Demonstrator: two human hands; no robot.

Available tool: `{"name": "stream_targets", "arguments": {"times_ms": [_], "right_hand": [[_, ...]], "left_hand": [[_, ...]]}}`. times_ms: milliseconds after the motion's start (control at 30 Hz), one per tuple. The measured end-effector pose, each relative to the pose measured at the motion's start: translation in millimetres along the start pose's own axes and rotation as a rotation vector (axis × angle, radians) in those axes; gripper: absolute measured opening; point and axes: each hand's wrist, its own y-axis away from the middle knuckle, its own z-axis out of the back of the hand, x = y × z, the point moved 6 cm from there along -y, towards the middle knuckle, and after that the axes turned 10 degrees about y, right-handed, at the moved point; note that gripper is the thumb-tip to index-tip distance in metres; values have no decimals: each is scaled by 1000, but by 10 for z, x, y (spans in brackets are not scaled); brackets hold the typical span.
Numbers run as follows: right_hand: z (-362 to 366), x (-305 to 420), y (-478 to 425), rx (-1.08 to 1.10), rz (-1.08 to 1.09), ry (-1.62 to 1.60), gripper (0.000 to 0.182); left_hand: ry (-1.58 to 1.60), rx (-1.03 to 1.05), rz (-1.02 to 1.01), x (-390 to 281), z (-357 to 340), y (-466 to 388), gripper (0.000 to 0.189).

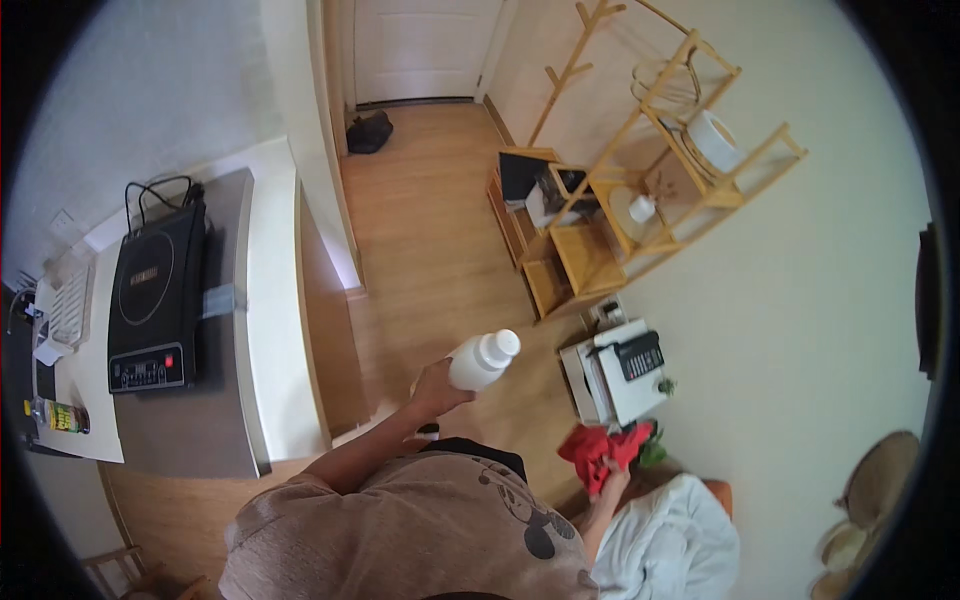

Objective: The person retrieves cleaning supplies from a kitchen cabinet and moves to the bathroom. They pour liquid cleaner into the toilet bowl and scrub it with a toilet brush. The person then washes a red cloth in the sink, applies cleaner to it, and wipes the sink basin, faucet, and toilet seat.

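Observation:
My left hand [439, 390] is wrapped around a white plastic bottle [476, 364] with a white cap, held out in front of my body above the wood floor. The bottle leans away to the right, and its far side is hidden. Off to my right, my right hand [616, 480] grips a bunched red cloth [600, 454]. The cloth hangs beside a white bedside cabinet [634, 401] and a green leafy plant [651, 448]. White bedding [664, 544] lies just below that hand.
An induction cooktop [154, 292] with a lit red light sits on the counter [281, 300] at left, near a bottle with a yellow cap [60, 416]. A wooden shelf rack [600, 259] lines the right wall. A black bag [370, 133] lies by the white door [427, 49].

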Motion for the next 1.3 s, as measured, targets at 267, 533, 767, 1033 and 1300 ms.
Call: {"name": "stream_targets", "arguments": {"times_ms": [267, 533, 767, 1033, 1300], "right_hand": [[-425, 57, -1952, 68, 83, 272, 26], [-3872, 1252, -3607, 594, 427, 738, 38], [-6367, 1228, -4506, 999, 639, 765, 33], [-8359, 1022, -5242, 1049, 954, 1294, 19], [-10495, 987, -5971, 1103, 975, 1384, 24]], "left_hand": [[17, -374, 162, 1180, 398, -1557, 46], [64, -933, 538, 2561, 750, -1765, 41], [-512, -1230, 466, 2635, 1056, -1759, 19], [128, -995, 1167, 2800, 1363, -2506, 39], [107, -1040, 1026, 2346, 2745, -4992, 54]]}}
